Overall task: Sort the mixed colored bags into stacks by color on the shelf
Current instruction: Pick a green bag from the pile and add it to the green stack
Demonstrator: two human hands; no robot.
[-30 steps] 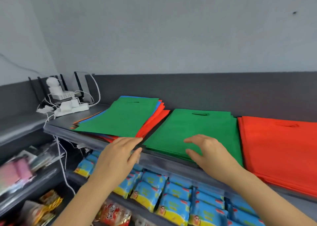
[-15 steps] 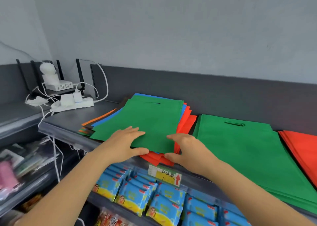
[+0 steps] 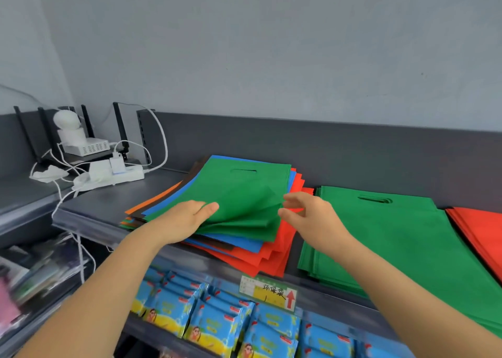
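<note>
A mixed pile of flat bags [image 3: 260,251] in red, blue, orange and dark colours lies on the grey shelf [image 3: 108,202], with a green bag [image 3: 239,189] on top. My left hand [image 3: 184,219] lies flat on that bag's front left part, and the fabric is bunched into folds ahead of it. My right hand [image 3: 309,216] is at the bag's right edge, thumb and fingers spread apart around the edge and gripping nothing that I can see. To the right lie an all-green stack [image 3: 394,238] and an all-red stack [image 3: 483,230].
A white power strip [image 3: 114,174], chargers, cables and a router sit at the shelf's back left. A dark back panel [image 3: 326,151] runs behind the bags. A price label [image 3: 269,292] hangs on the shelf's front edge, above rows of blue snack packets [image 3: 217,322].
My left hand has slid further onto the top green bag and rumpled it. My right hand has moved from the pile's front edge up to the bag's right edge.
</note>
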